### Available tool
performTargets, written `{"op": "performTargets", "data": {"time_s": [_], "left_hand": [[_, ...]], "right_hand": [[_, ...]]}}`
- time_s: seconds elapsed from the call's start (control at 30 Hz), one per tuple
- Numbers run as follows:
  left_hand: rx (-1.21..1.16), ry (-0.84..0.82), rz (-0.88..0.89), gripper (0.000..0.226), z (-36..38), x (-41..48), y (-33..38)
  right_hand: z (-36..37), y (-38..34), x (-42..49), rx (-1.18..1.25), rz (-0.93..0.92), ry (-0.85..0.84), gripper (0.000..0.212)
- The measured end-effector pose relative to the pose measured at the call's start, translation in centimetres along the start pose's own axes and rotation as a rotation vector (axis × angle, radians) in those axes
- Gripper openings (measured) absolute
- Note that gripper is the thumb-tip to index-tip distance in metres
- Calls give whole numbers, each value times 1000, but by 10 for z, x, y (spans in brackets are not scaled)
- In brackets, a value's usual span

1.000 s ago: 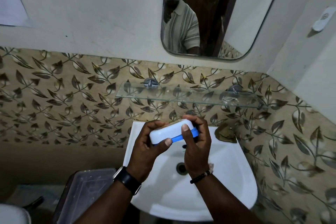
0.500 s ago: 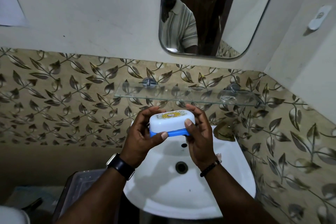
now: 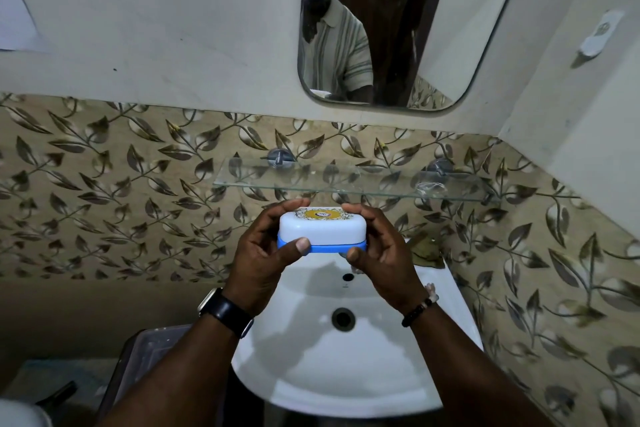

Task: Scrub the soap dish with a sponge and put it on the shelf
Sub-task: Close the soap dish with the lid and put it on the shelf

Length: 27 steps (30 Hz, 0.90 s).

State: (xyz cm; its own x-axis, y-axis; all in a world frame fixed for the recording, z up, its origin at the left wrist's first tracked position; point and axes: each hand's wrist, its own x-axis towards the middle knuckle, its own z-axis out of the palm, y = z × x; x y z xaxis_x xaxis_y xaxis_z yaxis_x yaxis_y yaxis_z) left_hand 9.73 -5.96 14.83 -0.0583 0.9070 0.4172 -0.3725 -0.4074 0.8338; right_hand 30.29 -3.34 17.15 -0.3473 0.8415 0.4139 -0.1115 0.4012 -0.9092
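The soap dish (image 3: 322,229) has a white lid with a yellow emblem and a blue base. It is level, closed, and held above the back of the white sink (image 3: 346,374). My left hand (image 3: 263,253) grips its left end and my right hand (image 3: 381,253) grips its right end, thumbs on the front edge. The glass shelf (image 3: 346,180) is fixed to the leaf-patterned wall just above and behind the dish. A brownish sponge (image 3: 427,250) lies on the sink's back right corner, partly hidden by my right hand.
A mirror (image 3: 450,28) hangs above the shelf and reflects a person's striped shirt. A clear plastic bin (image 3: 145,357) stands left of the sink. A white wall fitting (image 3: 597,35) sits on the right wall. Two metal brackets hold the shelf.
Both hands have lifted the soap dish up from over the basin toward the glass shelf, and the dish has turned level with its lid facing up.
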Motion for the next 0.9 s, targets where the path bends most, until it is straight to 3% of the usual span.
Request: {"op": "performTargets", "data": {"time_s": [0.13, 0.3, 0.47, 0.57, 0.9], "left_hand": [[-7, -8, -30, 57, 4, 3, 4], [-10, -24, -83, 56, 9, 0, 6], [257, -110, -17, 72, 1, -5, 9], [331, -70, 34, 62, -6, -4, 9], [389, -58, 80, 56, -5, -6, 7]], "right_hand": [[-10, 5, 1, -55, -41, -31, 71], [-10, 8, 4, -212, -124, 97, 55], [-6, 12, 2, -207, -154, 121, 47], [-3, 13, 1, -203, -138, 123, 44], [-9, 8, -2, -192, -110, 36, 60]]}}
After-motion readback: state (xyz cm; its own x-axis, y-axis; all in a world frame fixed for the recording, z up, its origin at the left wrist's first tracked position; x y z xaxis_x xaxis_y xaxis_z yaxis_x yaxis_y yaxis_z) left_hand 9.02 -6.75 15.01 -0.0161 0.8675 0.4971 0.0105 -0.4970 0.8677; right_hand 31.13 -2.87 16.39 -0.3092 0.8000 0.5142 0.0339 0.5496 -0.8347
